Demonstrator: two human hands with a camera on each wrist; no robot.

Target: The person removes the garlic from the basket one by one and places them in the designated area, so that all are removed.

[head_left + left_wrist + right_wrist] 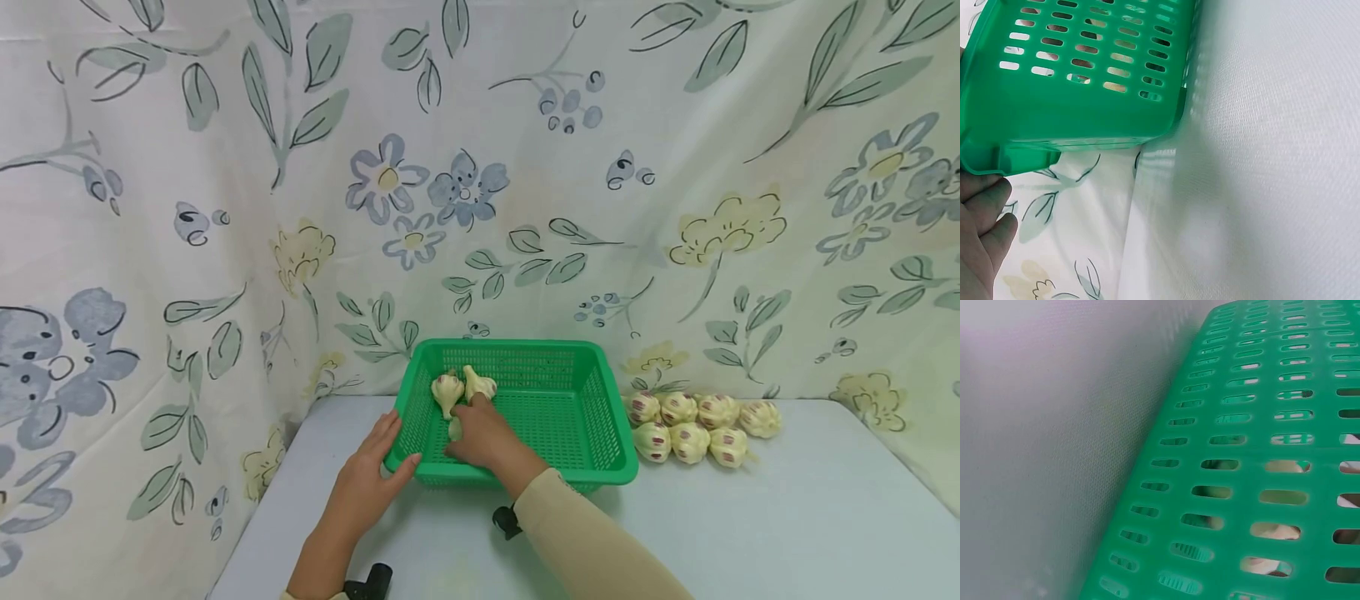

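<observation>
A green plastic basket (611, 400) with slotted walls stands on the table. Inside it, at the left, lie two garlic bulbs, one with its stem toward me (447, 388) and one with its stem pointing away (478, 384). My right hand (487, 437) reaches down over the near wall, fingers curled around a third, pale bulb (454, 428) that they mostly cover. My left hand (367, 483) rests at the basket's left near corner, fingers straight along the rim and thumb apart. In the right wrist view, the basket wall (1247, 437) hides most of the right hand.
Several more garlic bulbs (690, 442) sit in two rows on the white table (810, 517), right of the basket. A flower-printed cloth (525, 208) hangs behind the table and along its left side. Both wrists wear small black cameras.
</observation>
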